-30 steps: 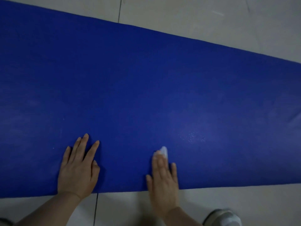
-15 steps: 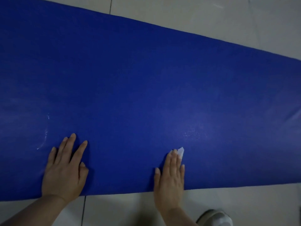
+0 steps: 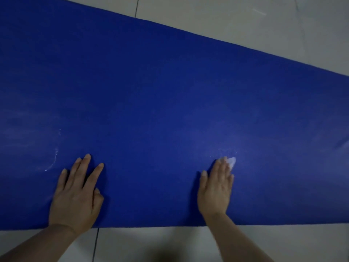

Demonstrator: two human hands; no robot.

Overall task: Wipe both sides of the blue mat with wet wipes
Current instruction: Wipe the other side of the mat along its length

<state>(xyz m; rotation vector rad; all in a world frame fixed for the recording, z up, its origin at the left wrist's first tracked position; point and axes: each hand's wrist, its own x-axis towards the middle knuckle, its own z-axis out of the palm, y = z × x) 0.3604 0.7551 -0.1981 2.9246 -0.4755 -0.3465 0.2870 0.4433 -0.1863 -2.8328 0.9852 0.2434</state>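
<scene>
My mat (image 3: 170,95) is lying lengthwise left to right; my left hand (image 3: 75,197) is pressing flat, fingers spread; my right hand (image 3: 215,188), fingers straight and together, is pressing a wipe (image 3: 232,161) down.

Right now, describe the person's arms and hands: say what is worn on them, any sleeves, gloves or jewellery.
Both arms are bare as far as the head view shows them: no sleeves reach the forearms. The left hand and the right hand wear no gloves. No ring, watch or bracelet shows on the fingers or wrists. The fingernails look short and unpainted, though the dim light makes that hard to confirm.
</scene>
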